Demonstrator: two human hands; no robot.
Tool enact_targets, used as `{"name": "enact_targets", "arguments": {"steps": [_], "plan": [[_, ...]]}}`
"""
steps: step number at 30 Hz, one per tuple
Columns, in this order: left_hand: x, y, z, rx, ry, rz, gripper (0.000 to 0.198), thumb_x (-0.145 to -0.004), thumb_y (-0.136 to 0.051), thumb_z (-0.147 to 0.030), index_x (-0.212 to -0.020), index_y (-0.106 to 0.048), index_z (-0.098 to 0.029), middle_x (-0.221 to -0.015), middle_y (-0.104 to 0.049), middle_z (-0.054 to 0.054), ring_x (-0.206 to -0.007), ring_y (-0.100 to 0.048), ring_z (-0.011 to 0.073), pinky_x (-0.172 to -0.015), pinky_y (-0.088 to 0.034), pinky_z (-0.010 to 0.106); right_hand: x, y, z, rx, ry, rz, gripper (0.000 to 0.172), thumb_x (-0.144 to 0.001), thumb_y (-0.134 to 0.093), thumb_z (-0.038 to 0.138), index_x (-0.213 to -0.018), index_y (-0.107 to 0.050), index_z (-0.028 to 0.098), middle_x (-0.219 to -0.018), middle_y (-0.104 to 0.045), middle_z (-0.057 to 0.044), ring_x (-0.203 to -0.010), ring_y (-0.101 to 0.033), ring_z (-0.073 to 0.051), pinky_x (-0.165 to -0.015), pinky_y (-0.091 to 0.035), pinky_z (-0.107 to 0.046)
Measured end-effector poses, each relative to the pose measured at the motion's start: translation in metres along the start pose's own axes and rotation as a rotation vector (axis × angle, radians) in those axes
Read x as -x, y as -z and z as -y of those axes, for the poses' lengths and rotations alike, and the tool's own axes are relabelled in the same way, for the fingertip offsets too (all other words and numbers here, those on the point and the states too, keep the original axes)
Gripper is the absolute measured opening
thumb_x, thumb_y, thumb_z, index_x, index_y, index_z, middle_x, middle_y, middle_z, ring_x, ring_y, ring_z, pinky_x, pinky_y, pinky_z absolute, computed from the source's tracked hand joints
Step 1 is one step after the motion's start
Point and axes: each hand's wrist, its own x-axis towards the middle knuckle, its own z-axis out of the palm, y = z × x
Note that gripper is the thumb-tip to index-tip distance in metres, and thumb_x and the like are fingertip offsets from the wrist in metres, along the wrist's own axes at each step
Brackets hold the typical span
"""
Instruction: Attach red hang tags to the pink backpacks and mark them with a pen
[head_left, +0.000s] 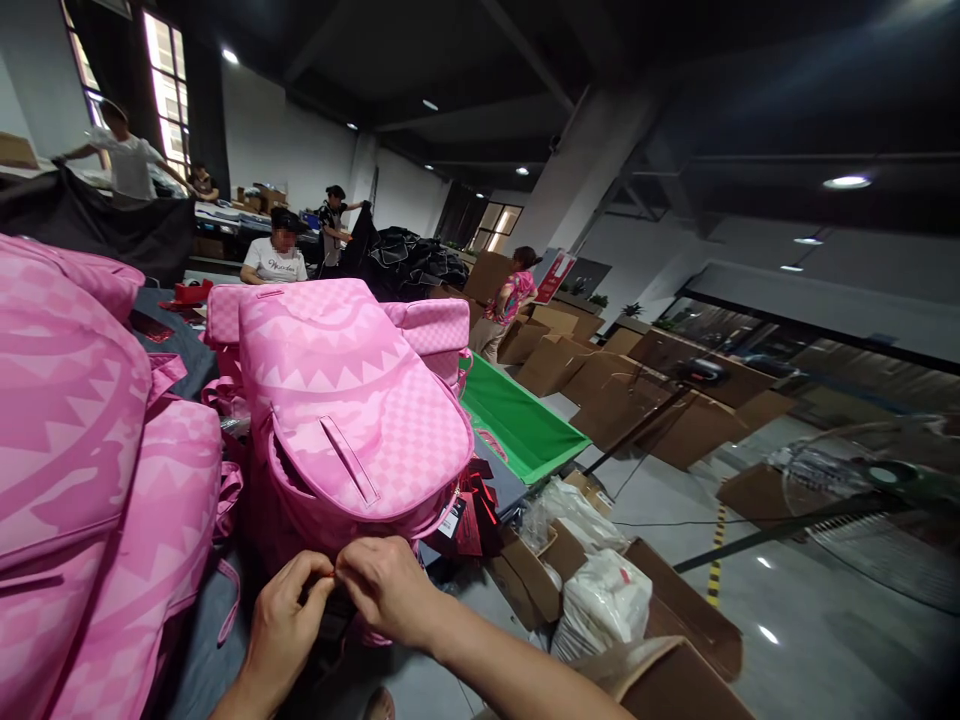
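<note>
Backpack (349, 385), pink with a checkered and toothed print, at the centre of the head view. It lies front panel uppermost on a dark grey table (202, 635), its rounded end towards the person, between other pink bags (67, 380) on the left and a green bin (559, 458) farther off on the right. Left hand (289, 615): thumb and forefinger close in a pinch on a reddish bit (331, 575), too small to identify. Right hand (386, 590): fingers curl inward and meet the left fingertips, apparently pinching the same bit, though their tips are partly hidden. Both hands are just below the rounded end; whether the bit is attached to the fabric cannot be told. Black and red tags (469, 525) hang at that end, near the right hand.

Handling, as judged by eye: the backpack looks full in shape yet light for its bulk, with soft walls that would dent under the fingers. Its smooth covering may slide a little; nothing about it appears fragile, though the tags could crease. For lifting, a palm under each side would suit best; for finer holds, the seamed rim offers a firmer pinch than the yielding front panel.
</note>
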Motion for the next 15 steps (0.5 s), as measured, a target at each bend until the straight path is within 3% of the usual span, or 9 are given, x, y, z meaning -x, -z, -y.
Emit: {"name": "enact_targets", "arguments": {"steps": [4,10,15], "plan": [[0.000,0.001,-0.001,0.055,-0.082,0.046,0.016,-0.090,-0.053,-0.019,-0.094,-0.069,-0.021,-0.088,-0.073,0.000,-0.079,-0.070,0.0113,-0.073,-0.054,0.015,0.000,0.000,0.001,-0.002,-0.001,-0.021,0.009,-0.086,-0.052,0.015,-0.086,-0.061,0.017,-0.075,-0.066,-0.002,-0.065,-0.059,-0.013,-0.059,-0.037,-0.024],[0.004,-0.002,-0.009,-0.014,0.072,-0.046,0.011,-0.084,-0.054,-0.019,-0.078,-0.063,-0.021,-0.074,-0.070,-0.002,-0.065,-0.067,0.0114,-0.060,-0.053,0.016,-0.001,0.001,0.004,-0.049,-0.013,-0.016,0.007,-0.085,-0.056,0.014,-0.085,-0.062,0.017,-0.076,-0.067,-0.002,-0.066,-0.061,-0.013,-0.060,-0.038,-0.023],[0.003,0.001,-0.011,0.055,0.118,0.082,0.020,-0.090,-0.047,-0.025,-0.091,-0.066,-0.022,-0.080,-0.072,-0.002,-0.071,-0.069,0.0117,-0.065,-0.053,0.017,0.000,0.000,0.005,-0.125,-0.081,-0.054,0.008,-0.089,-0.054,0.016,-0.087,-0.062,0.019,-0.077,-0.067,-0.001,-0.070,-0.063,-0.014,-0.064,-0.040,-0.022]]}}
